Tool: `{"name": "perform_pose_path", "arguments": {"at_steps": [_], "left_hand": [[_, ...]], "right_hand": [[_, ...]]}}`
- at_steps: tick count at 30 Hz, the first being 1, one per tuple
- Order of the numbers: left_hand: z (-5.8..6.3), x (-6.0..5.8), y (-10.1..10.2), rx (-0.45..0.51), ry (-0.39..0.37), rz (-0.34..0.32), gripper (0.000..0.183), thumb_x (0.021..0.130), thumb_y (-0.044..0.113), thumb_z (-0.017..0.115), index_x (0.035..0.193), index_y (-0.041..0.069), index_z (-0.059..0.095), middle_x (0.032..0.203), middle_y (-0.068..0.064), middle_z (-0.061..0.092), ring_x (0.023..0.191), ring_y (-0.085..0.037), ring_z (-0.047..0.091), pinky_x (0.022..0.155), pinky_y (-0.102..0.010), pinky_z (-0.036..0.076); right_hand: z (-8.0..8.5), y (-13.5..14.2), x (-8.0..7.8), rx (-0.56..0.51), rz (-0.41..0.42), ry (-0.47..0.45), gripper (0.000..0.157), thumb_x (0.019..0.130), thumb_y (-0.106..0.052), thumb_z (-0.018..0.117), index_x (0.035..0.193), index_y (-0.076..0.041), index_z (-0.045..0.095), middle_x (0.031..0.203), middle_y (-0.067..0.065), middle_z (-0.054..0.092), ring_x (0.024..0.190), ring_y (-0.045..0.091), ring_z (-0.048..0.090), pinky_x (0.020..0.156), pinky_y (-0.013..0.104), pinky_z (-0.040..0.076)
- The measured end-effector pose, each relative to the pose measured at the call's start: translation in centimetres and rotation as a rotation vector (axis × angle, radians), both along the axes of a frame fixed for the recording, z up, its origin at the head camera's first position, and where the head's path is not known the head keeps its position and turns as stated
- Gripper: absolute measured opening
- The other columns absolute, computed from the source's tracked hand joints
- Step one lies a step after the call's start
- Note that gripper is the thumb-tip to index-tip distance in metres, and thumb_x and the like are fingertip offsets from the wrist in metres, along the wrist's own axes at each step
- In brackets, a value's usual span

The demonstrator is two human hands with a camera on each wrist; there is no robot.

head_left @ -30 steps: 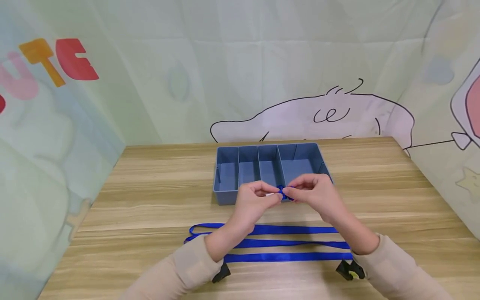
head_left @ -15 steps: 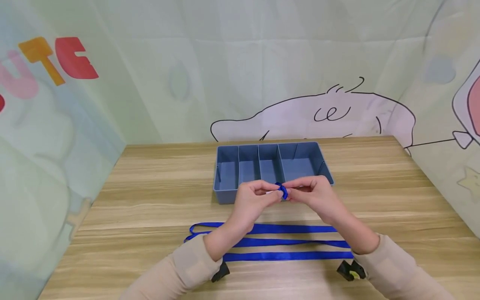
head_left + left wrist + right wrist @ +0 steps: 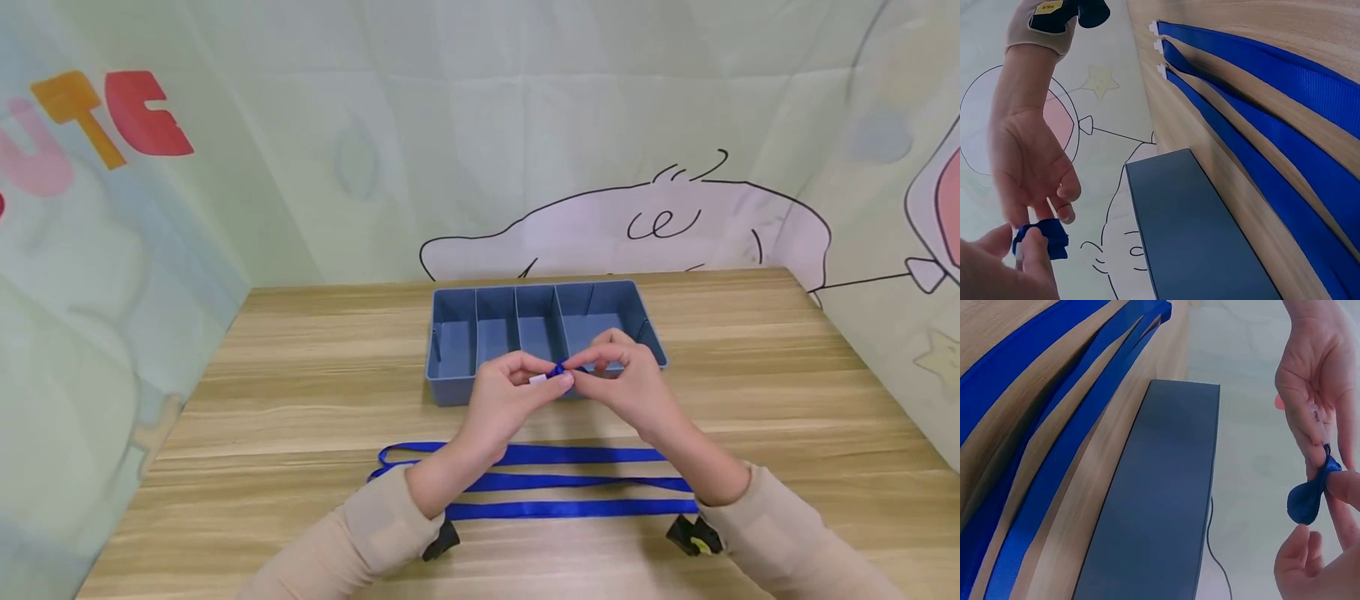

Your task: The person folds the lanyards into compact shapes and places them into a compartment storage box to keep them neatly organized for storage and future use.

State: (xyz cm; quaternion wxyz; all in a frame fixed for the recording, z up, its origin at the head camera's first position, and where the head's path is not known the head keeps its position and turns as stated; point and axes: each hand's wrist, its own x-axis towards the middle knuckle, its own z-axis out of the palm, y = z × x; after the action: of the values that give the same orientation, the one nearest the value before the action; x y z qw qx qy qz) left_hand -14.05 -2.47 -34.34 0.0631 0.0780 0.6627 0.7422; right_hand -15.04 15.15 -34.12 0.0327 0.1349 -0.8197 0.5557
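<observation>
Both hands meet just above the near wall of a blue-grey divided box (image 3: 453, 390), as the head view shows. My left hand (image 3: 510, 400) pinches a small folded bundle of blue lanyard strap (image 3: 1054, 236) between thumb and fingers. A pale plastic clip (image 3: 1319, 425) at the bundle's end lies along the left fingers. My right hand (image 3: 633, 379) pinches the bundle's other side with thumb and index finger. In the right wrist view the strap bulges in a rounded loop between the hands.
Several lengths of blue strap (image 3: 573, 508) lie across the table (image 3: 300, 400) below the forearms; white plastic ends (image 3: 1159, 47) show on them in the left wrist view. A printed cloth (image 3: 360, 125) hangs behind the table.
The blue bundle has turned between the fingers, and more of its white end shows. My right hand's other fingers have lifted. The box and the straps on the table stay in place.
</observation>
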Motion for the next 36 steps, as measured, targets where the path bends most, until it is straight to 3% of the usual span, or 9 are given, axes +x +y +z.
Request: {"name": "perform_pose_path", "arguments": {"at_steps": [2, 5, 10, 13, 17, 20, 24, 28, 36], "left_hand": [[0.0, -0.1, 0.0, -0.014, -0.005, 0.012, 0.022, 0.078, 0.008, 0.075, 0.093, -0.006, 0.066, 0.086, -0.012, 0.069, 0.074, -0.015, 0.065, 0.067, -0.026, 0.054], [0.1, -0.2, 0.0, -0.032, -0.019, 0.009, 0.021, 0.078, 0.008, 0.075, 0.092, -0.005, 0.066, 0.084, -0.01, 0.069, 0.072, -0.014, 0.064, 0.068, -0.029, 0.053], [0.2, -0.2, -0.2, -0.036, -0.023, -0.044, 0.019, 0.081, 0.007, 0.073, 0.093, -0.006, 0.066, 0.084, -0.011, 0.069, 0.074, -0.017, 0.066, 0.075, -0.039, 0.054], [0.3, -0.2, -0.4, -0.029, -0.02, -0.078, 0.019, 0.081, 0.006, 0.071, 0.094, -0.007, 0.065, 0.085, -0.013, 0.069, 0.075, -0.018, 0.067, 0.075, -0.035, 0.055], [0.5, -0.3, -0.7, -0.036, -0.019, -0.103, 0.019, 0.082, 0.004, 0.07, 0.095, -0.008, 0.065, 0.084, -0.014, 0.07, 0.074, -0.017, 0.067, 0.073, -0.031, 0.055], [0.4, -0.6, -0.8, -0.047, -0.022, -0.114, 0.018, 0.081, 0.002, 0.07, 0.095, -0.008, 0.065, 0.082, -0.013, 0.069, 0.073, -0.021, 0.067, 0.071, -0.03, 0.055], [0.1, -0.9, -0.7, -0.075, -0.022, -0.136, 0.017, 0.081, 0.001, 0.07, 0.095, -0.009, 0.065, 0.081, -0.014, 0.069, 0.074, -0.027, 0.067, 0.072, -0.035, 0.056], [0.0, -1.3, -1.0, -0.152, 0.026, -0.132, 0.015, 0.081, 0.003, 0.071, 0.092, -0.006, 0.067, 0.08, -0.014, 0.069, 0.073, -0.029, 0.067, 0.07, -0.036, 0.056], [-0.1, -1.9, -1.9, -0.391, 0.101, -0.147, 0.014, 0.079, 0.015, 0.075, 0.087, 0.004, 0.071, 0.075, -0.006, 0.07, 0.068, -0.021, 0.063, 0.057, -0.025, 0.046]], "right_hand": [[0.1, -0.1, -0.1, 0.009, -0.003, -0.004, 0.014, 0.079, -0.012, 0.075, 0.091, -0.005, 0.073, 0.093, 0.008, 0.054, 0.087, 0.026, 0.046, 0.067, 0.033, 0.043], [0.3, 0.0, -0.2, -0.001, 0.016, -0.058, 0.03, 0.079, -0.01, 0.074, 0.108, -0.005, 0.067, 0.104, 0.011, 0.053, 0.092, 0.028, 0.047, 0.07, 0.035, 0.047], [0.4, 0.9, -0.8, -0.11, 0.129, -0.293, 0.052, 0.082, -0.015, 0.072, 0.128, -0.002, 0.052, 0.118, 0.015, 0.054, 0.097, 0.026, 0.057, 0.077, 0.037, 0.054], [0.4, 1.5, -1.0, -0.278, 0.231, -0.452, 0.044, 0.085, -0.013, 0.069, 0.122, 0.006, 0.054, 0.109, 0.013, 0.062, 0.091, 0.022, 0.064, 0.08, 0.036, 0.054], [0.5, 2.5, -1.2, -0.454, 0.348, -0.552, 0.019, 0.089, -0.004, 0.061, 0.107, 0.0, 0.067, 0.097, 0.009, 0.069, 0.087, 0.019, 0.068, 0.081, 0.032, 0.052], [0.4, 3.2, -1.4, -0.43, 0.383, -0.527, 0.017, 0.088, -0.001, 0.062, 0.095, -0.011, 0.073, 0.091, 0.007, 0.071, 0.084, 0.017, 0.068, 0.08, 0.031, 0.053], [0.5, 3.2, -1.2, -0.26, 0.285, -0.428, 0.012, 0.085, 0.001, 0.064, 0.096, 0.002, 0.07, 0.08, 0.005, 0.07, 0.073, 0.015, 0.067, 0.075, 0.032, 0.055], [0.9, 2.3, -1.0, -0.115, 0.154, -0.345, 0.02, 0.085, 0.002, 0.064, 0.1, 0.016, 0.061, 0.077, 0.008, 0.067, 0.069, 0.019, 0.066, 0.071, 0.035, 0.056], [0.9, 1.9, -0.9, -0.023, 0.119, -0.3, 0.02, 0.084, -0.001, 0.067, 0.099, 0.012, 0.065, 0.078, 0.011, 0.068, 0.069, 0.02, 0.067, 0.069, 0.035, 0.056]]}}
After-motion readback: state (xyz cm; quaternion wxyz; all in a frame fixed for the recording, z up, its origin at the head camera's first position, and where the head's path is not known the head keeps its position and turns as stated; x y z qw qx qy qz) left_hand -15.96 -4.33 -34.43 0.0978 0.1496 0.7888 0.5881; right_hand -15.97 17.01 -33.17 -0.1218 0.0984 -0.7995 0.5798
